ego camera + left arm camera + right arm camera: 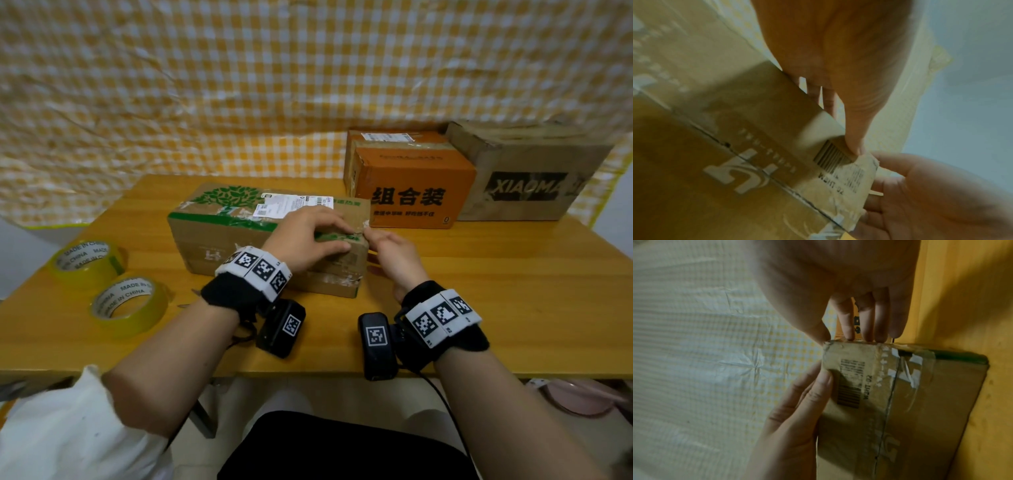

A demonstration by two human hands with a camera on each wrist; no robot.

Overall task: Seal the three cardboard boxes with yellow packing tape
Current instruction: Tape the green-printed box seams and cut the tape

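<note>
While my left hand (306,241) lies over the top right end of the green-printed box (239,236), fingers (334,224) bent over the top and thumb on the front face near the barcode, my right hand (394,255) sits just right of it at the box's end edge, fingertips touching the corner; can't tell whether they pinch tape or just cardboard. Box lies flat on the tabletop (479,291), directly under both hands. Old clear tape crinkled at that corner. Two yellow tape rolls (128,305) lie flat, well left of my left hand. Orange box (411,195) and brown XIAOMA box (527,181) stand beyond my right hand, touching each other, against the checked cloth (239,85).
</note>
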